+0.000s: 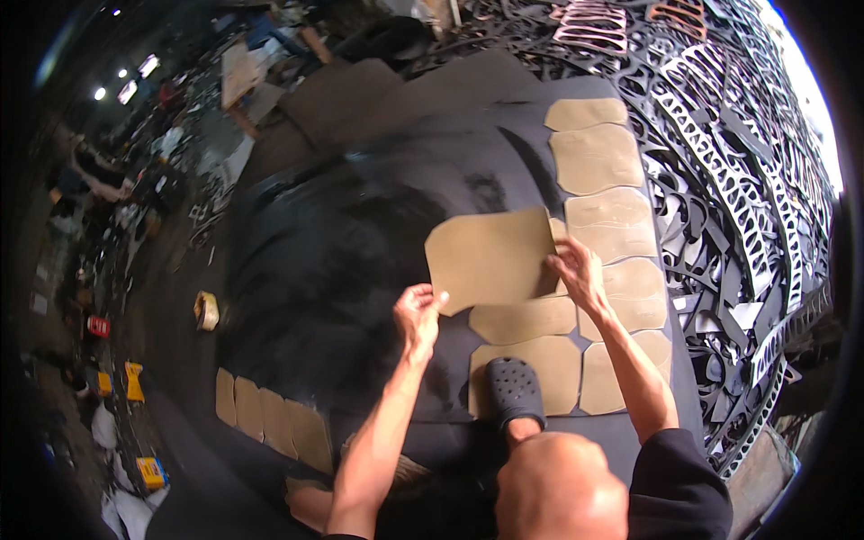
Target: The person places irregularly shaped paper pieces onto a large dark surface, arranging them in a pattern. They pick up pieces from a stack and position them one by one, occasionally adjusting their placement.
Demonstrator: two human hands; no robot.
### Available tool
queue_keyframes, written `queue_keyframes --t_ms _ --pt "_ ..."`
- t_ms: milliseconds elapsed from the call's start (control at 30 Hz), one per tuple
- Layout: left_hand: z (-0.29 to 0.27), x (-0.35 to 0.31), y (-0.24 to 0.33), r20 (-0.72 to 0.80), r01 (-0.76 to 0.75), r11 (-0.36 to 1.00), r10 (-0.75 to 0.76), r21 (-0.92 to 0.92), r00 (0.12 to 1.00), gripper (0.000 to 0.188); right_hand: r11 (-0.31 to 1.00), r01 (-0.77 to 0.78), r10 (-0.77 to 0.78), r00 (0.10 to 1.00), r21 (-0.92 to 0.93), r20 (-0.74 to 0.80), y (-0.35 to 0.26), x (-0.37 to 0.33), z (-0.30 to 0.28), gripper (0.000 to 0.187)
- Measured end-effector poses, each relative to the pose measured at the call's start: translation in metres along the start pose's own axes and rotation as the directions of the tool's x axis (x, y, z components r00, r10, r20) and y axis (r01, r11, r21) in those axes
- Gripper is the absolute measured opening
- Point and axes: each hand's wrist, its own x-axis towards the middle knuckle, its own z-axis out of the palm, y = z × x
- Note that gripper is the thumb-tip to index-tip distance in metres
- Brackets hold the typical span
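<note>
Between my two hands hangs a tan sheet piece [490, 256] with rounded corners, lifted off the black sheet [333, 270]. My left hand [418, 319] pinches its lower left corner, thumb on top. At its right edge, my right hand [578, 272] grips it with the fingers. Under and beside it, similar tan pieces lie flat: one [522, 320] is partly covered by the held piece, and another [549, 382] is below that. A column of them, including one piece [612, 225], runs along the right edge. My foot in a dark perforated clog [515, 387] rests on a tan piece.
Heaped dark cut-out scraps [720, 180] fill the right side. Several overlapping tan pieces [270, 418] lie at the lower left. A roll of tape [207, 311] sits at the black sheet's left edge. Cluttered floor with yellow boxes [151, 472] stretches along the far left.
</note>
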Motion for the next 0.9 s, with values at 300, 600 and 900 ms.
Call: queue_keyframes --t_ms 300,600,900 --pt "0.111 0.171 0.029 -0.052 0.113 0.98 -0.106 0.162 0.993 0.028 0.999 -0.036 0.038 0.985 0.01 -0.169 0.056 0.162 -0.007 0.027" --pt "0.113 0.196 0.021 -0.016 0.035 0.97 -0.032 0.241 0.999 0.035 0.988 -0.113 0.102 0.989 -0.108 -0.103 0.064 0.178 -0.003 0.031" --pt "0.113 0.19 0.015 -0.039 0.028 0.937 -0.015 0.348 0.999 0.037 0.958 -0.116 0.106 0.993 -0.263 -0.054 0.069 0.176 -0.004 0.033"
